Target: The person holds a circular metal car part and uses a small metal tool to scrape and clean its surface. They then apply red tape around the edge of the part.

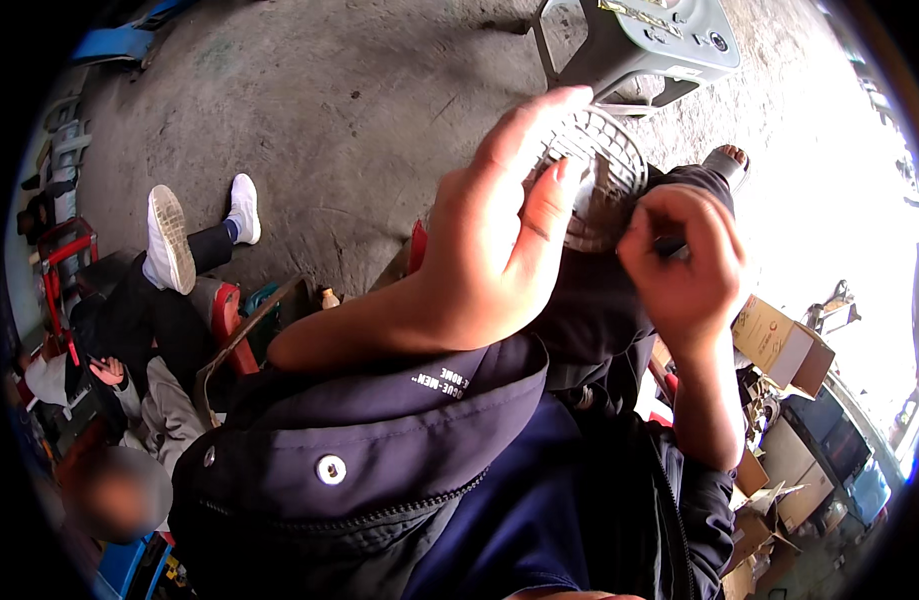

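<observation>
A round grey disc with a slotted, grid-like rim [617, 172] is held up in front of me, above my dark-trousered leg. My left hand [489, 225] is closed on its left side, with the thumb pressed across its face and the fingers behind it. The disc's exact kind is not clear, and the palm and thumb cover part of it. Close by its lower right edge is my right hand [691, 255], its fingers curled into a pinch. Anything between those fingertips is hidden.
A grey plastic stool [669, 45] stands ahead on the concrete floor [329, 110]. To the left sits another person in white shoes [169, 240], near a red metal frame [67, 245]. An open cardboard box [774, 340] and piled clutter lie at the right.
</observation>
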{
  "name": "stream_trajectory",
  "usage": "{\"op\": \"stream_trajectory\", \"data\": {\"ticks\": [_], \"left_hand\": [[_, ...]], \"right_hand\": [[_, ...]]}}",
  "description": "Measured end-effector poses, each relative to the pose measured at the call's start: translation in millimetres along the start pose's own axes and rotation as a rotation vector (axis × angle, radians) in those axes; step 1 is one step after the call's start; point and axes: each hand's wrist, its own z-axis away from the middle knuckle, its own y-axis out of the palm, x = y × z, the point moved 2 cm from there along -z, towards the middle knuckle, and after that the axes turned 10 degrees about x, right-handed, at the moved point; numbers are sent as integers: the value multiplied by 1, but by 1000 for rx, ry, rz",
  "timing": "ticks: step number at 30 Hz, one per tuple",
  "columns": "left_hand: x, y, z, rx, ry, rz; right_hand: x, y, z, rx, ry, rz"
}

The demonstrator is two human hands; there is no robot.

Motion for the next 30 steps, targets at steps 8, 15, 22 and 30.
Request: {"op": "stream_trajectory", "data": {"ticks": [8, 15, 22, 30], "left_hand": [[6, 1, 1, -31, -76, 30], [-3, -1, -5, -106, -49, 123], [-3, -6, -7, -143, -85, 342], [-9, -1, -5, -94, -8, 244]], "right_hand": [[-14, -11, 14, 123, 320, -532], [-23, -26, -14, -12, 45, 223], [-16, -32, -7, 156, 16, -30], [8, -29, -5, 62, -393, 66]]}}
